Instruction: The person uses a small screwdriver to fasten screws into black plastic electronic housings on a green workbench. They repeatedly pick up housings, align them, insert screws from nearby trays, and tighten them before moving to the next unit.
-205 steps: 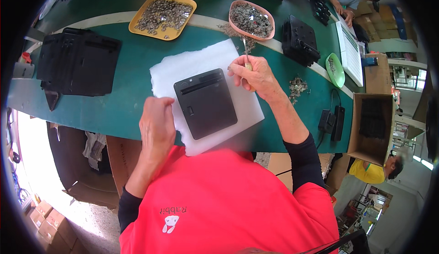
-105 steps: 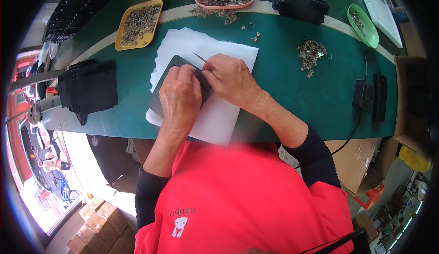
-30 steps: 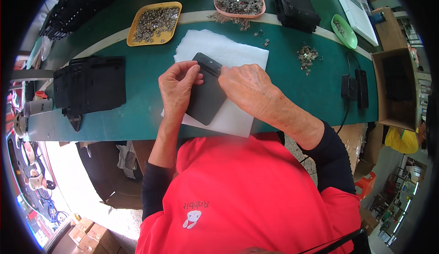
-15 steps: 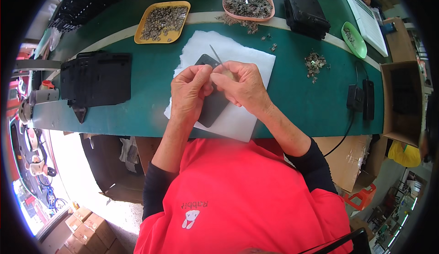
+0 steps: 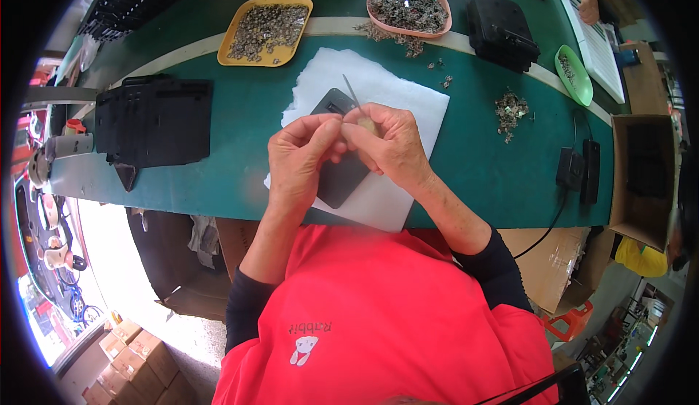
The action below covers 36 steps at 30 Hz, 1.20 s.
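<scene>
A dark, flat rectangular panel with rounded corners lies on a white foam sheet, partly covered by my hands. Over it, my left hand is closed, thumb and forefinger pinched on something too small or hidden to name. Right beside it, fingertips meeting the left ones, my right hand is closed around a thin metal tool. The tool's slim grey end points up and away, and a pale yellowish part shows between the fingers.
Small metal parts fill a yellow tray, a pink tray and a green dish. A loose pile lies at right. Black plastic housings are stacked left, more at back right. A black power adapter lies near the right edge.
The view has shifted slightly. Both hands stay together over the panel with nearly the same grip. Another person's hand has come into view at the far right.
</scene>
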Tool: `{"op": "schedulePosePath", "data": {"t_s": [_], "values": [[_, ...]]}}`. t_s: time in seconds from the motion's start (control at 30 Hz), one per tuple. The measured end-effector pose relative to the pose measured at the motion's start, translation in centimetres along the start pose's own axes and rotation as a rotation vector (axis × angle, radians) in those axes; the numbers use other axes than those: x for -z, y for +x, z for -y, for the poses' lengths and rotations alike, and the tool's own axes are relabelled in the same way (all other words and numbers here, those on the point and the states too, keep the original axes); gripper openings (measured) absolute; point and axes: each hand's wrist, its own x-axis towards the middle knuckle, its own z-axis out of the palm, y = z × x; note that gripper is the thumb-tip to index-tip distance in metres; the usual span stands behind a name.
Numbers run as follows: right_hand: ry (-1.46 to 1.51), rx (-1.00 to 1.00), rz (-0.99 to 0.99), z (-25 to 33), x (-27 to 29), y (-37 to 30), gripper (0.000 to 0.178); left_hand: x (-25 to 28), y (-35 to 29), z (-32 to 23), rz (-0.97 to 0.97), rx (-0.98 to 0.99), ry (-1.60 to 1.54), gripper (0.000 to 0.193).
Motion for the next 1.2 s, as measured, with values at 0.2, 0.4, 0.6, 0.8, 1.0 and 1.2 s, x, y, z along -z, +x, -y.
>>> {"op": "schedulePosePath", "data": {"t_s": [0.2,0.4,0.6,0.8,1.0,1.2], "values": [[-0.184,0.083,0.094,-0.9,0.3,0.5,0.012,1.5,-0.5,-1.0,0.095,-0.022,0.173,0.015],[-0.446,0.081,-0.049,0.0,1.9,0.4,0.019,1.6,2.0,-0.3,-0.136,-0.475,0.861,0.008],[-0.555,0.123,-0.058,-1.2,2.2,-0.3,0.020,1.2,3.9,1.7,-0.199,-0.640,0.987,0.006],[-0.500,0.136,-0.046,-1.3,2.2,-0.4,0.020,1.1,3.9,2.5,-0.224,-0.719,1.049,0.007],[-0.503,0.089,-0.030,-1.0,2.3,-0.5,0.020,0.1,3.8,1.6,-0.201,-0.736,1.241,0.007],[-0.519,0.137,-0.048,-1.0,1.9,-0.7,0.020,0.2,4.2,2.5,-0.284,-0.789,1.200,0.006]]}}
